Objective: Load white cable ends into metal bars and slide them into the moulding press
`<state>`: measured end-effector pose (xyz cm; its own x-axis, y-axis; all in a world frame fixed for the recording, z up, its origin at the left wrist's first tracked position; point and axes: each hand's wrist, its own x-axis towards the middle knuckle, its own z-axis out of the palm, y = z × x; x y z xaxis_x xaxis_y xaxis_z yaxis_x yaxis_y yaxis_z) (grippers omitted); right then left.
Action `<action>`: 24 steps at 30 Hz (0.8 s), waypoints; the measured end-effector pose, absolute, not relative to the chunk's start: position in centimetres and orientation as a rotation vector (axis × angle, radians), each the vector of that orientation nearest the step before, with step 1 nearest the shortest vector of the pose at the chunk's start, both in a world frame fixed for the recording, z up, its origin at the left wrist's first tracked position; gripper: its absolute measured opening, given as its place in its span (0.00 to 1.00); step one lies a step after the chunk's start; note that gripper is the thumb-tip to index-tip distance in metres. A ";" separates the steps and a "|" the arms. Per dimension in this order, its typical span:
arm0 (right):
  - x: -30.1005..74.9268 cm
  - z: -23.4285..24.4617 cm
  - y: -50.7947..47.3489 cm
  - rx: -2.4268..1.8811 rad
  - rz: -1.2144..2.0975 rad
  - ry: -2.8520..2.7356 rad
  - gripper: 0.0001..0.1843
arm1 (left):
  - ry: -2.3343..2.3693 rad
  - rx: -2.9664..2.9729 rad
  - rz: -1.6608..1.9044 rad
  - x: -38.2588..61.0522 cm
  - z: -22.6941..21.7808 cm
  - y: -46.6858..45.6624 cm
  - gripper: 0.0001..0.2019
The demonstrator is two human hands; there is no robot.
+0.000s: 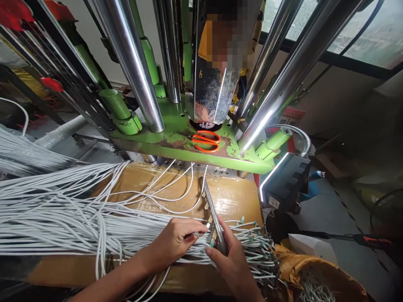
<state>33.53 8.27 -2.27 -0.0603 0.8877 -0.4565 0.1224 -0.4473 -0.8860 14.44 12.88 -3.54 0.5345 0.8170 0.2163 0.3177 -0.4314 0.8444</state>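
Note:
My left hand (176,241) is pinched on the end of a white cable (197,234), holding its connector against a long metal fixture bar (211,209). My right hand (231,260) is wrapped round the near end of that bar. The bar lies on a brown taped board (233,197), and a few cables are seated in its slots and loop back toward the machine. A thick bundle of white cables (56,214) runs in from the left under my left wrist. Cable ends with small green-tipped connectors (258,245) spread out to the right of my hands.
A green press machine (176,138) with chrome columns (135,67) stands behind the board. Orange-handled scissors (206,141) lie on its base. A black lamp (285,182) on a flexible arm sits at the right. A brown sack (317,277) with white pieces is at lower right.

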 end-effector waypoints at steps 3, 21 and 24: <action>33.5 -2.3 8.2 -1.601 1.566 -1.081 0.44 | 0.887 2.141 0.877 14.5 -4.1 13.0 0.15; 33.9 -3.3 8.4 -1.547 1.580 -1.052 0.41 | 1.301 1.285 0.800 13.9 -2.1 14.2 0.11; 33.9 -3.3 8.4 -1.533 1.607 -1.042 0.41 | 1.322 1.449 0.798 13.6 -2.3 14.2 0.10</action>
